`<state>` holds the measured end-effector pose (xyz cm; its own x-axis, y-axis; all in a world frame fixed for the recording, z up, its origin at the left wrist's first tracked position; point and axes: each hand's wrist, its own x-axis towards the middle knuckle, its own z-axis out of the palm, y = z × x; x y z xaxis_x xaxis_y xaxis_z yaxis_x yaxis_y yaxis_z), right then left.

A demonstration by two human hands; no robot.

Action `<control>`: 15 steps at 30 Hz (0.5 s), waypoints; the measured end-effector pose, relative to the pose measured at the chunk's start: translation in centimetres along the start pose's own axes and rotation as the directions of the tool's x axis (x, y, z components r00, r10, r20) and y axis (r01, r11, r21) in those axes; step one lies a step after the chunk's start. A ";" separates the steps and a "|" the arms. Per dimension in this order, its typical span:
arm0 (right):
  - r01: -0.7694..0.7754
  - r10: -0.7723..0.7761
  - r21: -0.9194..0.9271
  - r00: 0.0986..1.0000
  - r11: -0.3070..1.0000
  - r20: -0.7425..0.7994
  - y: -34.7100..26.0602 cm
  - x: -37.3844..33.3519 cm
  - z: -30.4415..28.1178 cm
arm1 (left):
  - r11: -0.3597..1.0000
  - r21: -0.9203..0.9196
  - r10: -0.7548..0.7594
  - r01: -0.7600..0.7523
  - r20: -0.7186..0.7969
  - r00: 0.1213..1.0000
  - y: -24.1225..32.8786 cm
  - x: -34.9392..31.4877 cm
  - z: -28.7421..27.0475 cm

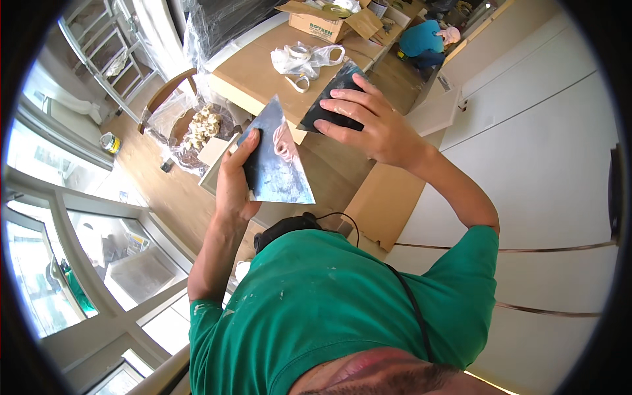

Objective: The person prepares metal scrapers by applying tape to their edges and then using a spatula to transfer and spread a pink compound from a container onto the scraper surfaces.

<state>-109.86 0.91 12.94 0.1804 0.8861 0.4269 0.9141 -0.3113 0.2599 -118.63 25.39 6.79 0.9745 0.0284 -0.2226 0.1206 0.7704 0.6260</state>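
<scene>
My left hand [233, 176] is closed on a wide putty knife [282, 181], its thumb lying over the dark grip. A lump of pinkish putty [282, 143] sits on that metal blade, with whitish smears below it. To the right, my right hand [374, 125] grips a second, dark putty knife [342, 81], fingers spread across its face. The two blades are close together, side by side, over the near end of the brown-covered table. Both handles are mostly hidden by my hands.
The table [253, 66] bears a plastic bag [299, 60], a tape roll [297, 83] and an open cardboard box [319, 25]. A plastic-wrapped chair [172, 125] and ladder [108, 56] stand left. White panels [526, 164] line the right. Beyond, a person in blue [421, 41] bends down.
</scene>
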 end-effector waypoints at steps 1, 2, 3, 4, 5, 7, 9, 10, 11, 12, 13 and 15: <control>-0.021 0.021 -0.002 1.000 1.000 0.012 0.3 -0.2 0.2 | 1.000 -0.017 0.017 -0.016 0.032 0.999 0.2 0.2 -0.7; -0.041 0.046 0.066 0.996 0.997 -0.074 -0.1 -0.3 0.7 | 1.000 -0.003 0.021 -0.021 0.027 0.999 0.4 0.5 -0.7; -0.055 0.076 0.134 0.984 0.989 -0.159 -0.7 -0.1 1.3 | 1.000 0.011 0.025 -0.025 0.022 0.999 0.7 0.7 -0.6; -0.061 0.110 0.202 0.964 0.978 -0.241 -1.5 0.1 1.7 | 0.999 0.026 0.030 -0.030 0.018 0.999 0.9 1.1 -0.6; -0.029 0.097 0.263 0.963 0.964 -0.252 -2.5 0.5 1.8 | 1.000 0.003 -0.012 0.012 0.038 0.999 0.7 1.5 -1.1; -0.054 0.140 0.341 0.962 0.939 -0.235 -3.0 0.0 4.1 | 1.000 -0.012 -0.019 0.019 0.046 0.999 0.6 1.4 0.1; -0.134 0.196 0.305 0.963 0.943 -0.183 -2.3 -0.7 4.8 | 0.999 -0.014 -0.041 0.042 0.077 0.996 0.5 1.5 -0.8; -0.203 0.248 0.286 0.960 0.936 -0.130 -1.7 -1.2 4.8 | 0.999 -0.020 -0.045 0.047 0.100 0.994 0.8 1.7 -1.4; -0.264 0.293 0.268 0.954 0.926 -0.072 -1.3 -1.5 4.8 | 0.998 -0.033 -0.046 0.050 0.117 0.992 0.9 1.7 -2.0; -0.322 0.336 0.247 0.942 0.914 -0.014 -1.2 -1.5 4.9 | 0.998 -0.056 0.008 -0.002 0.100 0.995 0.8 1.9 -2.2; -0.374 0.430 0.382 0.900 0.846 -0.073 -1.8 -1.2 4.8 | 0.995 -0.077 0.063 -0.056 0.082 0.995 0.6 2.5 -2.1; -0.440 0.735 0.696 0.651 0.568 -0.188 -3.3 -0.1 5.0 | 0.973 -0.148 0.179 -0.179 -0.014 0.984 0.1 3.5 -1.1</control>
<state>-111.11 3.55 7.66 0.7213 0.2832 0.6321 0.6922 -0.3280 -0.6429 -115.41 26.27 5.30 0.9775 0.1752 -0.1174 -0.0856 0.8385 0.5382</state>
